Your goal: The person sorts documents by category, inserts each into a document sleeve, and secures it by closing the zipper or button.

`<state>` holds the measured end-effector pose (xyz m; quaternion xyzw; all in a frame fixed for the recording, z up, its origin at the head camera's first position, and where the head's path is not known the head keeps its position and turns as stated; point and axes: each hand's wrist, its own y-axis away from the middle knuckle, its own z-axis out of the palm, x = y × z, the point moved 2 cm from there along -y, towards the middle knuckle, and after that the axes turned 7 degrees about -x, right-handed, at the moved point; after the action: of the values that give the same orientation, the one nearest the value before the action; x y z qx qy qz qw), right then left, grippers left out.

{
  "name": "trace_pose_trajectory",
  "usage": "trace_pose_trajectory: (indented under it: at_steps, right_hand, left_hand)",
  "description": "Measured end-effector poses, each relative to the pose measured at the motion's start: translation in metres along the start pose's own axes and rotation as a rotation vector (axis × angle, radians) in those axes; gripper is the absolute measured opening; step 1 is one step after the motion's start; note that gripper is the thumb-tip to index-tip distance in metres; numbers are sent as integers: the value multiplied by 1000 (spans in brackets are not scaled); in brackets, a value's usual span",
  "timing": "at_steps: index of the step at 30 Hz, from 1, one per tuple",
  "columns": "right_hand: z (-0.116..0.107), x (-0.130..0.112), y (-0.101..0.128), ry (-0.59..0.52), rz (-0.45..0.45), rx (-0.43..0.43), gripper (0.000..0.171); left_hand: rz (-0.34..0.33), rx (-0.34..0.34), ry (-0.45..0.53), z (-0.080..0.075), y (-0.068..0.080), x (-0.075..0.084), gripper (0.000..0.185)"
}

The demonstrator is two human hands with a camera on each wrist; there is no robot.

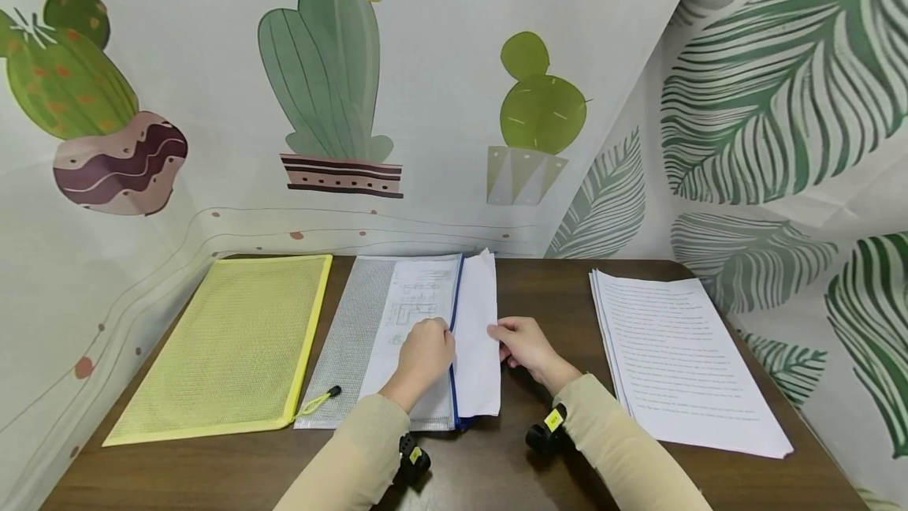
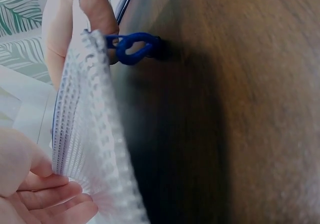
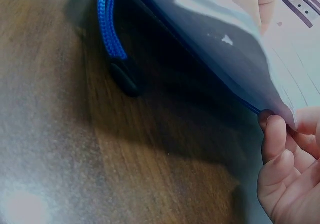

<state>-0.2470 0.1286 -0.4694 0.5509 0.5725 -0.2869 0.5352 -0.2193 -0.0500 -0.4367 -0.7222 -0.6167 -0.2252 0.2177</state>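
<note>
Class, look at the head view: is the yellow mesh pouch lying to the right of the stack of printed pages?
No: the yellow mesh pouch lies at the table's left side, while the stack of printed pages lies at its right.

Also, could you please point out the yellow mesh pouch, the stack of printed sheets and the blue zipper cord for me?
yellow mesh pouch (image 1: 234, 345), head view, middle of its mesh face.
stack of printed sheets (image 1: 677, 357), head view, centre of the top page.
blue zipper cord (image 3: 111, 29), right wrist view, mid-length of the braid.

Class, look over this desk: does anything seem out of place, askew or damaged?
Only the white sheets stand out: they stick halfway out of the blue-edged mesh pouch, pinched by the right hand. Nothing looks spilled or damaged.
</note>
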Motion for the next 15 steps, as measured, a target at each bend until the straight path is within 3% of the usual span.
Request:
trace_pose_trajectory:
  at_steps: [15]
  right_hand:
    - [-3,3,3,-23,9,77,27]
  left_hand:
    - [6,6,8,0,0,0,17]
